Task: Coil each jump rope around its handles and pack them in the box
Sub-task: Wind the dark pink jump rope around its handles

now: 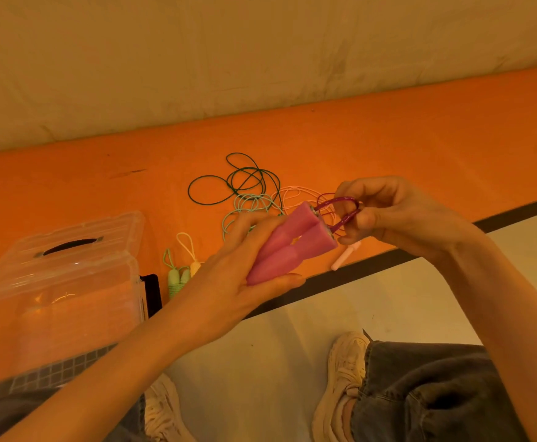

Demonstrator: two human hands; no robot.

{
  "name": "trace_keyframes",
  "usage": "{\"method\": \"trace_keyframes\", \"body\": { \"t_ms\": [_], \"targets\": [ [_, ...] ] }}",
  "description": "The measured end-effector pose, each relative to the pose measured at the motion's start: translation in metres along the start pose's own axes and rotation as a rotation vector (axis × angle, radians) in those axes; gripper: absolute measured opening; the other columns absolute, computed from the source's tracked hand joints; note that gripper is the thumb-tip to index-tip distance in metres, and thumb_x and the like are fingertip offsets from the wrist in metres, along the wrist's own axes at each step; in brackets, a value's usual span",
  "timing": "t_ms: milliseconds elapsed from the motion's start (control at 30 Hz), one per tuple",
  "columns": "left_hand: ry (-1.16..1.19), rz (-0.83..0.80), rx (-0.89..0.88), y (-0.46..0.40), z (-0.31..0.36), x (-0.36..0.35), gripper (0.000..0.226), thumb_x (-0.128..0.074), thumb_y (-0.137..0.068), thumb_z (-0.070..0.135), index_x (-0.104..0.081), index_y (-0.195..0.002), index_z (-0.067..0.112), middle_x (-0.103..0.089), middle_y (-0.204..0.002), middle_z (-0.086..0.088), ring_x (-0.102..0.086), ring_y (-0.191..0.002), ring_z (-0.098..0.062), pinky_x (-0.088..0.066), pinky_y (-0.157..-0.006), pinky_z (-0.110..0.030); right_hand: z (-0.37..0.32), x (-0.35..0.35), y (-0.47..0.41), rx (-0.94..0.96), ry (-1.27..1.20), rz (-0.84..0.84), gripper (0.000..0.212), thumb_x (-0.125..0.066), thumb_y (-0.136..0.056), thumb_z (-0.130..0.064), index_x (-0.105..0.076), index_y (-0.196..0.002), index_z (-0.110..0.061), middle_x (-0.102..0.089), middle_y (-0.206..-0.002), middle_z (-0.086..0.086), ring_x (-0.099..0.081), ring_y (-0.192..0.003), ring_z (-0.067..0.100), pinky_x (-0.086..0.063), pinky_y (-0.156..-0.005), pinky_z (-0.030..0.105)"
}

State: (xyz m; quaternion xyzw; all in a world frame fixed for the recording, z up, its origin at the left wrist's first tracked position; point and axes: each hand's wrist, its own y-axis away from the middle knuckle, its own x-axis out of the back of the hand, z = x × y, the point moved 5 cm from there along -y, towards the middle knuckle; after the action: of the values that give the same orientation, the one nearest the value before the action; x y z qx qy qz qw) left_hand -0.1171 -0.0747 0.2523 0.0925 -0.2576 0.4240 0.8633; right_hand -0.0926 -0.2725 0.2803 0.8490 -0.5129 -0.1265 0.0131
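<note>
My left hand [244,269] grips two pink handles [292,244] held side by side above the orange table's front edge. A purple cord [337,204] leaves their far ends, and my right hand [385,215] pinches its loop just beyond them. On the table behind lie loose tangled ropes: a dark green cord [228,183], a mint cord [248,202] and a pale pink cord [292,194]. Mint green handles [175,279] and a yellow handle [193,266] lie near the box. A pale pink handle [345,255] pokes out below my right hand.
A clear plastic box [56,282] with its lid and dark carry handle stands at the left on the orange table [420,138]. A cloth-covered wall rises behind. Below the table edge are pale floor, my knees in grey trousers and two light sneakers [346,362].
</note>
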Motion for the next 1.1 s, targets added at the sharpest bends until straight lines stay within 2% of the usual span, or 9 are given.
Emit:
{"method": "trace_keyframes", "body": {
  "t_ms": [133,300,400,467,533,633,733,933,1100],
  "targets": [
    [0.210,-0.088,0.045,0.000,0.002,-0.013,0.061,-0.058,-0.081,0.057,-0.033,-0.136,0.047,-0.052,-0.117,0.013,-0.053,-0.101,-0.006,-0.042,-0.081,-0.017,0.005,-0.005,-0.006,0.025,-0.146,-0.027,0.036,-0.090,-0.057,-0.027,-0.074,-0.085,-0.011,-0.069,-0.079,0.006,-0.066,-0.064,0.013,-0.058,-0.063,0.024],
    [0.371,-0.128,0.083,0.000,0.001,-0.017,0.057,-0.061,-0.082,0.050,-0.039,-0.133,0.035,-0.058,-0.104,0.002,-0.057,-0.090,-0.012,-0.048,-0.078,-0.030,0.008,-0.009,-0.011,0.001,-0.194,-0.002,0.026,-0.082,-0.062,-0.023,-0.074,-0.084,-0.013,-0.070,-0.079,0.005,-0.066,-0.062,0.010,-0.058,-0.064,0.025],
    [0.138,0.016,0.107,-0.001,-0.004,-0.007,0.053,-0.059,-0.081,0.062,-0.040,-0.124,0.039,-0.055,-0.090,0.011,-0.052,-0.072,-0.006,-0.043,-0.062,-0.024,0.011,-0.005,-0.012,-0.074,-0.153,0.138,0.020,-0.073,-0.063,-0.019,-0.073,-0.082,-0.010,-0.068,-0.075,0.008,-0.065,-0.059,0.011,-0.058,-0.060,0.024],
    [-0.108,0.119,0.130,-0.001,-0.009,0.004,0.057,-0.046,-0.079,0.077,-0.038,-0.122,0.040,-0.057,-0.085,0.013,-0.053,-0.066,-0.004,-0.036,-0.055,-0.025,0.013,-0.006,-0.013,-0.123,-0.095,0.201,0.020,-0.064,-0.072,-0.016,-0.069,-0.089,-0.006,-0.068,-0.072,0.007,-0.065,-0.060,0.011,-0.058,-0.061,0.023],
    [-0.261,0.160,0.154,-0.003,-0.011,0.012,0.061,-0.033,-0.081,0.079,-0.036,-0.126,0.038,-0.057,-0.086,0.013,-0.054,-0.069,-0.007,-0.034,-0.055,-0.029,0.016,-0.009,-0.013,-0.166,-0.066,0.230,0.027,-0.059,-0.075,-0.015,-0.065,-0.098,-0.002,-0.069,-0.074,0.008,-0.067,-0.063,0.011,-0.058,-0.062,0.023],
    [-0.394,0.191,0.179,-0.002,-0.010,0.016,0.065,-0.030,-0.080,0.073,-0.034,-0.132,0.034,-0.052,-0.090,0.012,-0.057,-0.076,-0.017,-0.038,-0.059,-0.034,0.019,-0.015,-0.012,-0.219,-0.074,0.259,0.035,-0.059,-0.076,-0.018,-0.064,-0.106,0.002,-0.071,-0.079,0.010,-0.068,-0.064,0.013,-0.059,-0.062,0.024],
    [-0.448,0.212,0.173,-0.002,-0.007,0.018,0.066,-0.031,-0.079,0.073,-0.034,-0.132,0.034,-0.047,-0.087,0.015,-0.056,-0.075,-0.017,-0.042,-0.060,-0.035,0.021,-0.016,-0.012,-0.229,-0.172,0.296,0.037,-0.060,-0.077,-0.016,-0.063,-0.108,0.005,-0.071,-0.079,0.012,-0.068,-0.062,0.014,-0.059,-0.061,0.024],
    [-0.360,0.147,0.167,-0.001,-0.010,0.011,0.058,-0.046,-0.081,0.067,-0.034,-0.130,0.039,-0.048,-0.078,0.020,-0.050,-0.065,-0.004,-0.032,-0.052,-0.024,0.022,-0.018,-0.014,-0.263,-0.275,0.294,0.015,-0.062,-0.075,-0.017,-0.066,-0.083,-0.004,-0.063,-0.072,0.005,-0.057,-0.060,0.010,-0.053,-0.056,0.018],
    [-0.438,0.208,0.164,-0.004,-0.009,0.012,0.064,-0.044,-0.082,0.067,-0.031,-0.136,0.036,-0.048,-0.090,0.016,-0.052,-0.071,-0.012,-0.037,-0.057,-0.031,0.022,-0.020,-0.017,-0.207,-0.253,0.309,0.023,-0.060,-0.076,-0.016,-0.065,-0.094,-0.001,-0.066,-0.073,0.003,-0.059,-0.064,0.009,-0.054,-0.061,0.017]
  ]
}}
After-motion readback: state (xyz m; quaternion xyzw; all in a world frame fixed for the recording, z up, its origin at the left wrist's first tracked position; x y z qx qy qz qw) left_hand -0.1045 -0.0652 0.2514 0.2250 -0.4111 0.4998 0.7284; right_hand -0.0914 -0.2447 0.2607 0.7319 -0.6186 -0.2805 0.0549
